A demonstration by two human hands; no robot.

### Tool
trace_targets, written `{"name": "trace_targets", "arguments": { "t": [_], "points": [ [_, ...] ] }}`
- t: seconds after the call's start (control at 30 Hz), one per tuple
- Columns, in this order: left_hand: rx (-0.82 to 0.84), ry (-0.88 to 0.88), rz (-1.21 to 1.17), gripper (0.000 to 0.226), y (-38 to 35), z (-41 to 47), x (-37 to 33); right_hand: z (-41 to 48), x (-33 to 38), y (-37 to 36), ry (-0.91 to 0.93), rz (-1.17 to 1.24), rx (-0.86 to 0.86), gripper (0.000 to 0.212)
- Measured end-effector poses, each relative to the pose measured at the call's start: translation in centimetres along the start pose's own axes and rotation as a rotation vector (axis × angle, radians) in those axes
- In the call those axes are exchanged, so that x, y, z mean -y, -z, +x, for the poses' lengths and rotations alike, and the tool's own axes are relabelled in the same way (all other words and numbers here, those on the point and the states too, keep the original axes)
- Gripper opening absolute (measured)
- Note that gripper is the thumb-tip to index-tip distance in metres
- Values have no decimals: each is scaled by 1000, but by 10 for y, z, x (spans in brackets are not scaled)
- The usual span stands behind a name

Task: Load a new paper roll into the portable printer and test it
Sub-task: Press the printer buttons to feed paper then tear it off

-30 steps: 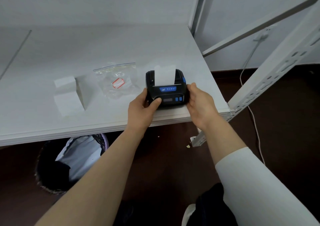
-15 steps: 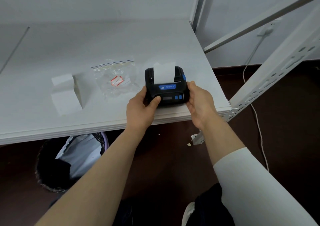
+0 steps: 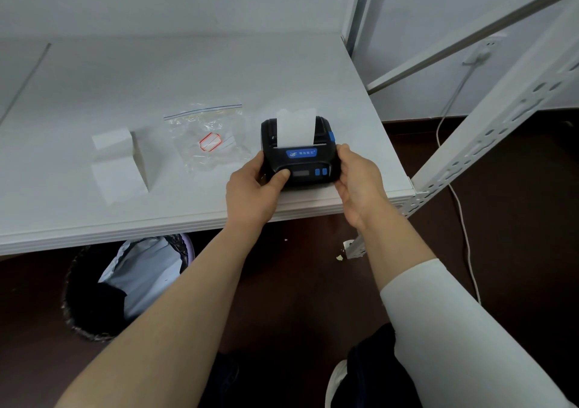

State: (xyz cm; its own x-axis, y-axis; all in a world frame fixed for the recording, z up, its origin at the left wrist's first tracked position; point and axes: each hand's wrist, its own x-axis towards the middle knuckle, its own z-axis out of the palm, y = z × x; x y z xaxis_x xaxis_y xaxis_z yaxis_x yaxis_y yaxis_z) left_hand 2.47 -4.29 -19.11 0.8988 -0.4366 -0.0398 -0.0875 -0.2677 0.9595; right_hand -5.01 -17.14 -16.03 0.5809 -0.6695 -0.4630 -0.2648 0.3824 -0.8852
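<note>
Near the table edge [image 3: 175, 229], both hands clasp the printer [image 3: 300, 157].

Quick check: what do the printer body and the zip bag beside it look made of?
Printer: looks like moulded black plastic, fairly matte with a soft sheen, blue plastic buttons, white paper strip sticking out on top. Bag: thin clear plastic film, glossy and crinkled, the table visible through it.

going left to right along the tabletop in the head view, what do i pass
folded white paper → clear zip bag → left hand → printer → right hand → shelf upright
</note>
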Motion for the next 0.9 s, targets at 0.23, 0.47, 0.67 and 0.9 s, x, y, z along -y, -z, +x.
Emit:
{"name": "trace_targets", "arguments": {
  "t": [0.23, 0.47, 0.67, 0.9],
  "points": [
    [-9, 13, 0, 49, 0, 1, -1, 2, 0, 2, 7, 8, -6, 32],
    [-14, 16, 10, 50, -1, 1, -1, 4, -1, 2, 1, 12, -4, 31],
    [-8, 21, 32, 47, 0, 1, -2, 5, -3, 2, 17, 12, 0, 32],
    [-13, 33, 40, 45, 0, 1, -3, 4, -2, 3, 11, 13, 0, 29]
  ]
}}
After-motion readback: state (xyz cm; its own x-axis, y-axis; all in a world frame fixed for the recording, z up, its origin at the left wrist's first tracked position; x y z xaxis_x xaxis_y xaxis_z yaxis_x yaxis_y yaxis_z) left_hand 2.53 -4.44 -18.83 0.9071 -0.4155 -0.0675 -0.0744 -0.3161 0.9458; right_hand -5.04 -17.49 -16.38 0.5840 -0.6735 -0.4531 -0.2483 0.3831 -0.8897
